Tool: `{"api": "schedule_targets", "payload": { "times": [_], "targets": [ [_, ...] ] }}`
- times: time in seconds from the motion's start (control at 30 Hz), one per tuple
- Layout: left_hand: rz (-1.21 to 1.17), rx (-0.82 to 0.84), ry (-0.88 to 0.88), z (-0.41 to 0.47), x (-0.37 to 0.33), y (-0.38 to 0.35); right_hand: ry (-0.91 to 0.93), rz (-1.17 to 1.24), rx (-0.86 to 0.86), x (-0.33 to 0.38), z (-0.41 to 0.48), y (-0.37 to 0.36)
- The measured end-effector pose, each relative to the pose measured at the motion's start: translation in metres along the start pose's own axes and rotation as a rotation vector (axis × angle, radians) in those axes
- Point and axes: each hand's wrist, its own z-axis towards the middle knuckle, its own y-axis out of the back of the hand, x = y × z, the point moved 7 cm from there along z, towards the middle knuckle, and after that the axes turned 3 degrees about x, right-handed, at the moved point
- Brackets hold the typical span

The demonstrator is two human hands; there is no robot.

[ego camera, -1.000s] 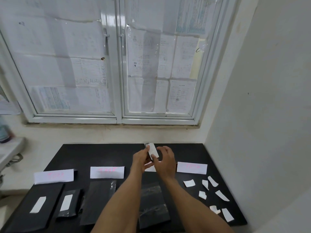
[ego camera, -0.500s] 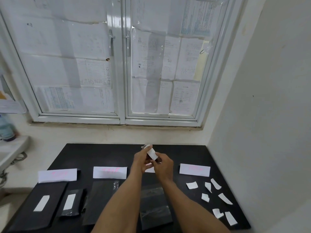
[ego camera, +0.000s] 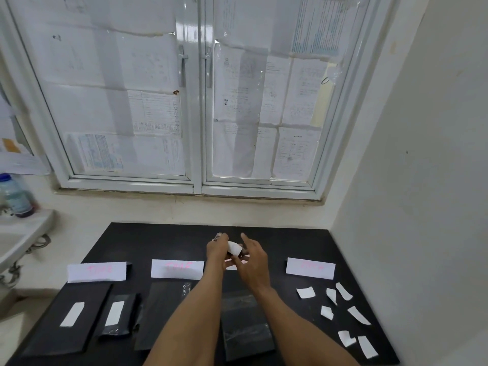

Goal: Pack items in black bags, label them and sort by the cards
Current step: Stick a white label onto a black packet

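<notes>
Farthest left, a clear plastic bottle with a blue cap (ego camera: 15, 198) stood on a pale ledge (ego camera: 23, 225), off the black rectangular tabletop (ego camera: 158, 241). On that top, the leftmost white paper card with pink writing (ego camera: 96, 272) lay above a large flat black bag (ego camera: 52, 326) bearing a white strip label (ego camera: 71, 314). Just beside it sat a smaller black bag (ego camera: 116, 331) with its own white label (ego camera: 115, 313).

Next came a second pink-lettered white card (ego camera: 177, 269), with a plain black bag (ego camera: 161, 313) below it, partly covered by the left forearm. Over the table's middle, the left hand (ego camera: 217, 250) gripped a small white paper slip (ego camera: 234, 248) in curled fingers. The right hand (ego camera: 254, 262) was right against the slip, forefinger straight and raised. Its back faced the camera, so I could not tell whether it pinched the slip. A third white card (ego camera: 232, 266) showed only in part behind the hands, and a glossy black bag (ego camera: 245, 326) lay between the forearms.

Rightmost, a fourth white card (ego camera: 310, 268) lay above several loose white paper strips (ego camera: 305, 292) scattered near the table's edge.
</notes>
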Motion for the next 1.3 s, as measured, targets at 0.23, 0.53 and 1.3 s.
{"api": "schedule_targets", "payload": {
  "times": [0.23, 0.53, 1.3],
  "targets": [
    [0.016, 0.044, 0.004, 0.005, -0.001, 0.005, 0.047, -0.068, 0.056, -0.005, 0.009, -0.009],
    [0.083, 0.001, 0.113, 0.002, -0.001, 0.068, -0.009, -0.113, 0.214, 0.009, 0.003, -0.076],
    [0.785, -0.278, 0.173, 0.086, -0.003, 0.451, -0.586, 0.209, 0.511, 0.075, -0.084, -0.45]
  ]
}}
